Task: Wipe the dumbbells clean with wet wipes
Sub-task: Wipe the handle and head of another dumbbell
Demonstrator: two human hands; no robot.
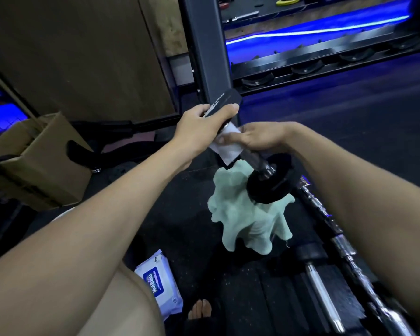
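Observation:
A black dumbbell (268, 181) is held tilted in the air, one weight up and far, the other low and near. My left hand (204, 123) grips the upper weight (227, 98). My right hand (257, 138) holds a white wet wipe (227, 151) wrapped round the chrome handle just below that weight. A pale green cloth (247, 224) lies crumpled on the floor beneath the lower weight. The pack of wet wipes (159, 281) lies on the floor by my knee.
A cardboard box (41, 161) stands at the left. A grey steel post (205, 52) rises behind the hands, with a dumbbell rack (325, 61) to its right. A chrome bar (335, 229) and another dumbbell (318, 284) lie on the dark rubber floor at lower right. Bare toes (200, 309) show below.

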